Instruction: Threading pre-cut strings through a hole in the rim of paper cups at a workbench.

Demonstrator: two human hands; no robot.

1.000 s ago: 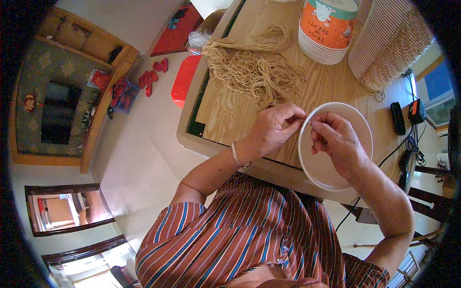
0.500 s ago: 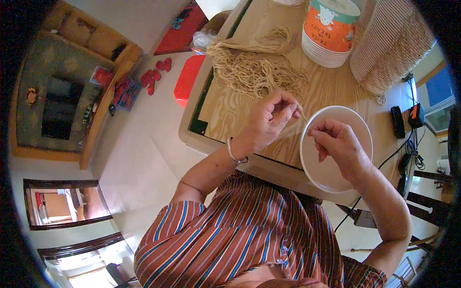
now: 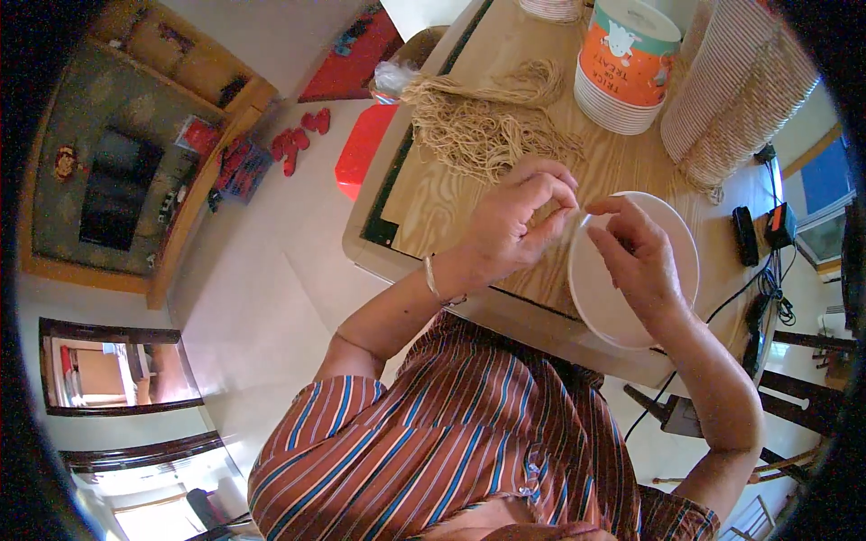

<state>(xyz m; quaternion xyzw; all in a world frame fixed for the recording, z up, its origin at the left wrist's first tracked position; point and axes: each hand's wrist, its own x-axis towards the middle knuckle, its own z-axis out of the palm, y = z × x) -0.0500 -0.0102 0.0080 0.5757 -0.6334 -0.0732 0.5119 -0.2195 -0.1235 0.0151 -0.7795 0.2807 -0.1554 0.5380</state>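
Tan string (image 3: 577, 209), thin and short, runs crosswise between my hands over the white paper plate's (image 3: 681, 257) near rim. My left hand (image 3: 514, 225) and right hand (image 3: 636, 257) each have fingers pinched together on an end, equally near.

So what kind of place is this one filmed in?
Most likely a home living room used for handwork: a wooden table with a pile of tan cord, a television in a wooden wall unit, red slippers on the floor.

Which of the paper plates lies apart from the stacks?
The single white plate under the right hand, lying alone at the table's near edge; the others stand stacked farther back.
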